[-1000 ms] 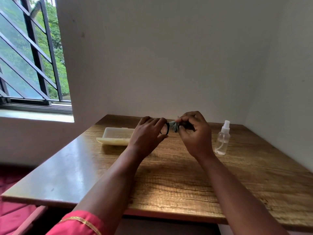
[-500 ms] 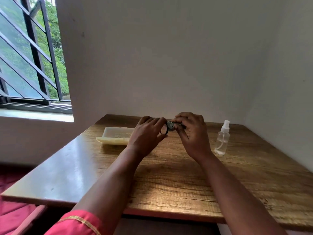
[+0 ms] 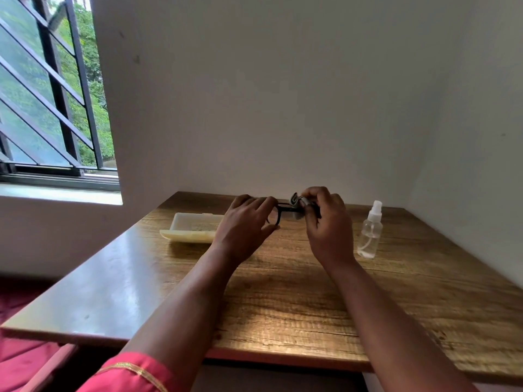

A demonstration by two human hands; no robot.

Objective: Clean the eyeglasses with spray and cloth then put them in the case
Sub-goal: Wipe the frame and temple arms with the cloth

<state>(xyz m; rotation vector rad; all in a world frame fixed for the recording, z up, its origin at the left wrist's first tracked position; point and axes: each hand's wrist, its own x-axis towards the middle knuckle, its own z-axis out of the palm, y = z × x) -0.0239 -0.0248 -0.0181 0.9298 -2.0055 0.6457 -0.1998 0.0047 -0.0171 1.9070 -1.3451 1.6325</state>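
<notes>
Two hands above a wooden table (image 3: 283,292), far end. Left hand (image 3: 243,224): fingers curled round one side of the black glasses (image 3: 278,212), gripping the frame. Right hand (image 3: 325,222): fingertips pinching a grey cloth (image 3: 295,200) against the glasses' other side. Glasses held between the hands, off the table. Case (image 3: 189,229): pale, open, left of the left hand. Spray bottle (image 3: 370,230): clear, upright, right of the right hand.
</notes>
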